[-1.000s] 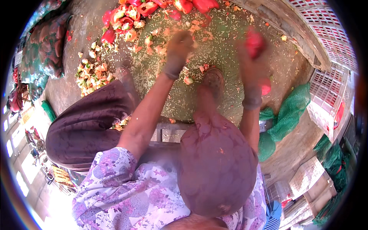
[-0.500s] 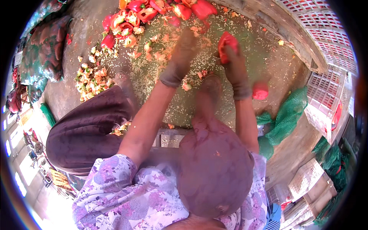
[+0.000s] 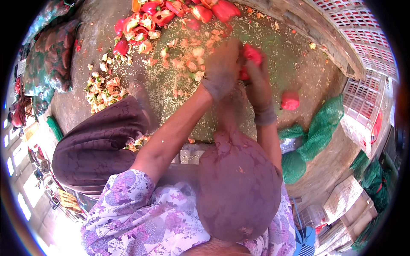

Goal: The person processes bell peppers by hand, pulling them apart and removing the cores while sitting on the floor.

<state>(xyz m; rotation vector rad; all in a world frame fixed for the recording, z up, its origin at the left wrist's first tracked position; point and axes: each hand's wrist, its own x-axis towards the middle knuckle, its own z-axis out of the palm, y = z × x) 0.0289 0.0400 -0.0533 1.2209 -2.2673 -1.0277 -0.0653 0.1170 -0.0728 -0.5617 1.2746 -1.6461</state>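
A red bell pepper [image 3: 252,54] is gripped in my gloved right hand [image 3: 259,87], its fingers curled round the lower side. My gloved left hand [image 3: 222,64] is up against the pepper's left side. Its fingers are smeared by motion, so whether it pinches anything is not visible. Under both hands the floor is scattered with pale seeds and pepper cores [image 3: 192,64]. A whole-looking red pepper [image 3: 290,100] lies on the floor to the right of my right hand.
Cut red peppers [image 3: 164,17] are heaped at the far side. Cores are piled [image 3: 102,91] near my left foot. Filled mesh sacks [image 3: 49,62] stand at left. A green net [image 3: 320,132], white crates [image 3: 365,109] and a wooden beam [image 3: 324,40] lie to the right.
My left hand has moved right to meet the pepper. My right hand, still holding it, has shifted slightly nearer to me. Pale cores now show where my left hand was.
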